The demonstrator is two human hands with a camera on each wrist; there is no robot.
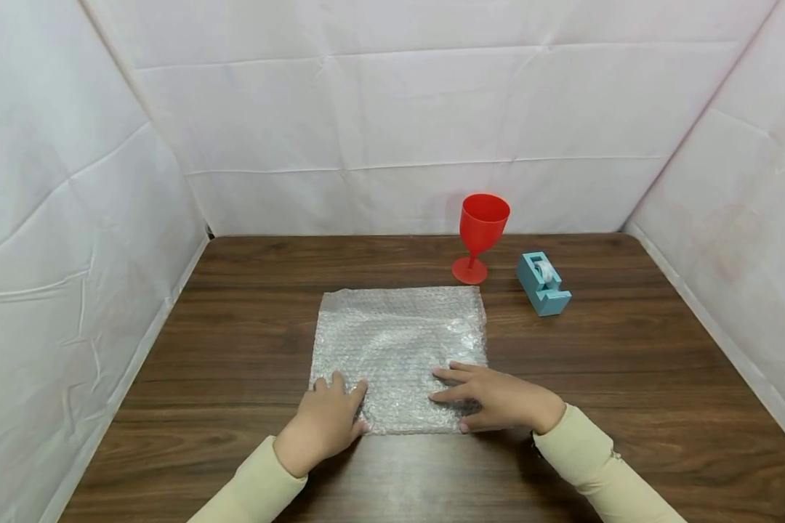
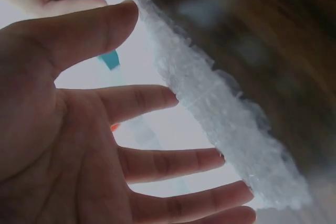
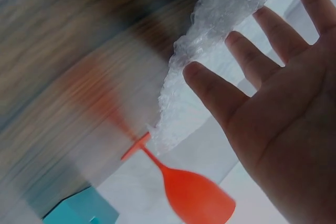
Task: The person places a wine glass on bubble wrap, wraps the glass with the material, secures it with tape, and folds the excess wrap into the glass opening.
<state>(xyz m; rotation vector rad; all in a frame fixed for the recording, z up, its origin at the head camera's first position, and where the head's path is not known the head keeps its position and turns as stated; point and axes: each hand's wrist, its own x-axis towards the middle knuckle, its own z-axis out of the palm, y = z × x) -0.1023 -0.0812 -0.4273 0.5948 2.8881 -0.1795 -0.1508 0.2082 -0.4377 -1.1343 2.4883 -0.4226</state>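
Note:
A square sheet of bubble wrap (image 1: 399,341) lies flat on the dark wooden table. On its near left corner rests my left hand (image 1: 327,418), fingers spread and touching the plastic. My right hand (image 1: 497,396) lies over the near right part, its fingers (image 3: 210,85) straight and pointing inward. In the left wrist view, fingertips meet the edge of the bubble wrap (image 2: 210,103). Behind the sheet stands a red plastic goblet (image 1: 482,225), upright. To the goblet's right is a light blue tape dispenser (image 1: 541,285) with a roll of clear tape.
The brown wood-grain table (image 1: 235,327) is bounded by white cloth walls (image 1: 405,109) at the back and both sides. Goblet and dispenser stand beyond the sheet, toward the back right.

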